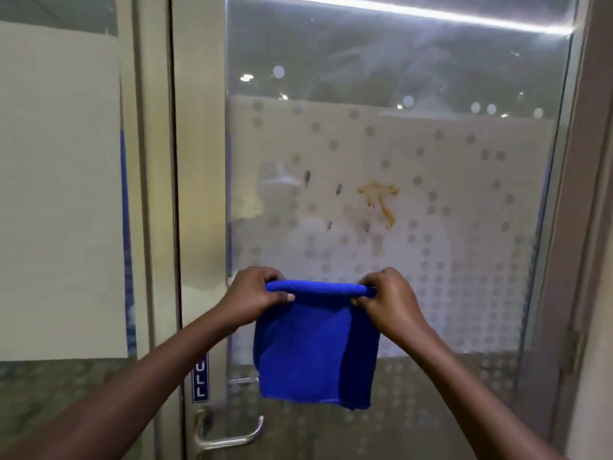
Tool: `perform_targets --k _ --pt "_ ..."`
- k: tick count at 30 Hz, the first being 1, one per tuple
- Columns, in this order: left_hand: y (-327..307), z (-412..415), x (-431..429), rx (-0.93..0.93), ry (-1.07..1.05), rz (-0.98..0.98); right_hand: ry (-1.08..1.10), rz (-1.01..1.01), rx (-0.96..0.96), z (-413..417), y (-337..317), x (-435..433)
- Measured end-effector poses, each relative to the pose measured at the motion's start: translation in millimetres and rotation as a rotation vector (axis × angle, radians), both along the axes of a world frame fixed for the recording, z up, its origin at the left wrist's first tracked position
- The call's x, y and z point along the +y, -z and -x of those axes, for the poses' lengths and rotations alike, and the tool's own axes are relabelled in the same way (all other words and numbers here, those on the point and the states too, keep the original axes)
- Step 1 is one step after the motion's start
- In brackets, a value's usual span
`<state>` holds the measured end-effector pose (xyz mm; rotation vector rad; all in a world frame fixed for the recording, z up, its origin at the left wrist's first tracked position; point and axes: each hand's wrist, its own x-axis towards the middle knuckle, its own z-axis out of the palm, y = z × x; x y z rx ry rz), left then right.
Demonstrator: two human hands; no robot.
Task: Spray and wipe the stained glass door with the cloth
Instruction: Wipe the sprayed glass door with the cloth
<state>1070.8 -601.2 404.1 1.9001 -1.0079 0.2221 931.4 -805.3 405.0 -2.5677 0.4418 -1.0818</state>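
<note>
A glass door (464, 227) with a frosted, dotted band fills the view. An orange-brown stain (379, 200) and a few small dark smudges (306, 177) mark the frosted part at mid height. Below the stains I hold a blue cloth (311, 353) by its folded top edge, hanging in front of the glass. My left hand (255, 292) pinches the left top corner and my right hand (388, 293) pinches the right top corner. No spray bottle is in view.
A metal lever handle (229, 433) sits at the door's lower left, with a blue "PULL" label (200, 380) above it. The pale door frame (199, 161) runs down the left, a side glass panel (59, 194) beyond it. A hinge (575, 353) is at the right.
</note>
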Motion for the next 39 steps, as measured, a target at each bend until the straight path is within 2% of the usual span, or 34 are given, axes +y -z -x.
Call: perform_targets --k 3,5,8,13,16,18,20,23,25,27,30,32,34,37,39 --pt "-17.9 10.9 -35.5 -0.093 -0.101 0.045 0.328 0.246 -0.019 3.2 -2.9 -12.3" --pt "-27.7 16.8 -54.6 -0.179 -0.17 0.033 0.413 0.275 0.032 6.3 -10.4 -16.1" --pt "-40.0 26.2 -73.4 -0.307 -0.254 0.05 0.424 0.177 0.105 8.3 -21.8 -30.7" --pt "-51.4 34.9 -91.4 -0.491 -0.326 0.071 0.447 0.036 0.06 7.5 -22.5 -49.3" --pt "-57.1 27.5 -95.5 -0.568 -0.292 0.049 0.435 -0.031 0.004 1.6 -22.0 -60.0" --pt "-61.4 20.3 -96.3 -0.715 -0.243 0.029 0.393 -0.1 -0.101 -5.9 -20.6 -64.1" --pt "-63.6 12.4 -99.1 -0.824 -0.256 0.069 0.296 -0.231 -0.307 -18.2 -15.7 -63.1" --pt "-64.0 5.6 -104.8 -0.864 -0.328 0.167 0.098 -0.56 -0.687 -35.6 -9.4 -51.3" --pt "-65.4 4.1 -107.4 -0.87 -0.344 0.23 0.028 -0.688 -0.867 -48.5 -4.1 -42.3" --pt "-68.1 2.9 -108.7 -0.876 -0.355 0.269 -0.043 -0.727 -0.99 -62.5 1.9 -36.1" --pt "-76.1 3.8 -111.9 -0.888 -0.357 0.264 -0.254 -0.654 -1.145 -82.3 3.6 -30.4" --pt "-81.7 3.5 -114.8 -0.914 -0.362 0.236 -0.26 -0.46 -1.14 -95.7 5.3 -32.6" --pt "-85.4 1.8 -118.9 -0.95 -0.38 0.192 -0.196 -0.257 -0.999 -108.2 8.4 -38.1" --pt "-87.4 -1.9 -124.2 -0.976 -0.417 0.14 -0.087 -0.129 -0.719 -128.7 12.2 -37.7" --pt "-86.4 -6.4 -125.3 -0.999 -0.436 0.111 0.066 -0.058 -0.567 -140.2 14.2 -38.8"
